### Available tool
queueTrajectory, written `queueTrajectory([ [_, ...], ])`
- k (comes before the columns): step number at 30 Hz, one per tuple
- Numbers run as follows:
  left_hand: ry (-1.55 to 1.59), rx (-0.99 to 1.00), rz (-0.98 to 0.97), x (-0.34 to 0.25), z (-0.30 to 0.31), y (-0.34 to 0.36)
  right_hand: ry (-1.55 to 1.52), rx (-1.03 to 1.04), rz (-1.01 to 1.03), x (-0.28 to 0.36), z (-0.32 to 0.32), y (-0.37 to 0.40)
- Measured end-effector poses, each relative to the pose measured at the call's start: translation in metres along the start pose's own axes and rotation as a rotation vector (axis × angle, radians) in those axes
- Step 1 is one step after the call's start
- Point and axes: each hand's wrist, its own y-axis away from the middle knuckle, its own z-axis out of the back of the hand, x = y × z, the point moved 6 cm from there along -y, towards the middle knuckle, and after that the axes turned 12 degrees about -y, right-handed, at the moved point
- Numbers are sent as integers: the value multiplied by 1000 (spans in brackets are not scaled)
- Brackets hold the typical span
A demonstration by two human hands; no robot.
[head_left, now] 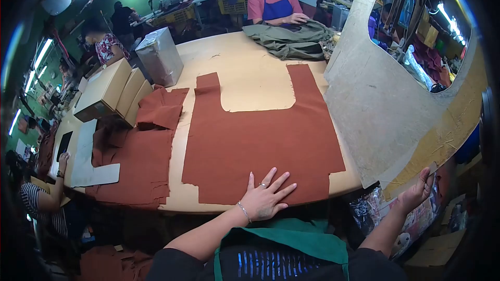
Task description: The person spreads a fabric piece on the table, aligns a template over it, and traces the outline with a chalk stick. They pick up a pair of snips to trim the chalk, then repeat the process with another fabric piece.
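The left grip (264, 201) is laid palm-down with its fingers spread, released, on the near edge of a rust-brown fabric panel (260, 143). The panel is spread flat on the pale table (229, 54) directly beneath and ahead of that grip; a rounded notch is cut into its far side, and two strips are left on either side of it.

By the right grip (416, 191) the lower right edge of a large grey pattern board (383, 114) is grasped, fingers curled at the rim. The board is held tilted just to the right of the panel; the right part of the table is covered from sight by it, and the workshop clutter behind is seen only through its rounded opening. Between the board's lower left edge and the panel, a narrow strip of table is exposed.

Left of the panel, a stack of rust-brown fabric (140, 161) is placed, partly overlain by an L-shaped grey template (83, 158). Beyond it, the table is occupied by cardboard boxes (105, 91) and a grey box (161, 56). At the far edge, an olive-green cloth (291, 40) is heaped before a person in a blue apron (278, 9).
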Motion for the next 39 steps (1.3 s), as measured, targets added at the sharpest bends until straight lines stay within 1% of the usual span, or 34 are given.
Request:
queueTrajectory([
  [3, 10, -15, 26, 1, -4, -2, -72, -113, -32, 12, -4, 3],
  [6, 22, -21, 58, 5, -6, -9, 5, -136, 3, 26, -7, 3],
  [9, 38, 2, 101, 15, -3, -20, 10, -169, 39, 27, -3, 5],
  [11, 52, -3, 152, 28, -4, -30, 10, -169, 41, 24, 1, 6],
  [15, 87, 31, 148, 30, 1, -32, -56, -162, 23, 31, -9, 7],
  [18, 117, 44, 93, 11, 3, -22, 25, -195, 20, 25, 15, 2],
  [19, 116, 16, 52, 4, 3, -17, 24, -205, 35, 24, 22, 0],
  [22, 75, -2, 36, -4, -5, -5, 72, -243, 43, 23, 30, -1],
  [24, 55, -47, 46, -3, -7, -7, 41, -230, 35, 23, 22, 0],
  [28, 73, -42, 92, -3, -2, -21, 5, -219, -19, 10, 18, 1],
  [32, 177, -2, 128, -4, -4, -19, 5, -232, -44, 2, 29, -4],
  [34, 259, 26, 160, -1, 3, -14, 48, -201, -1, 9, 25, -9],
  [36, 156, -101, 268, 38, 17, -19, 146, -174, 22, 17, 22, -14],
  [38, 63, -241, 494, 101, 30, -27, 94, -152, 17, 12, 25, -16],
  [39, 60, -288, 616, 141, 22, -32, 65, -145, 15, 10, 27, -17],
])
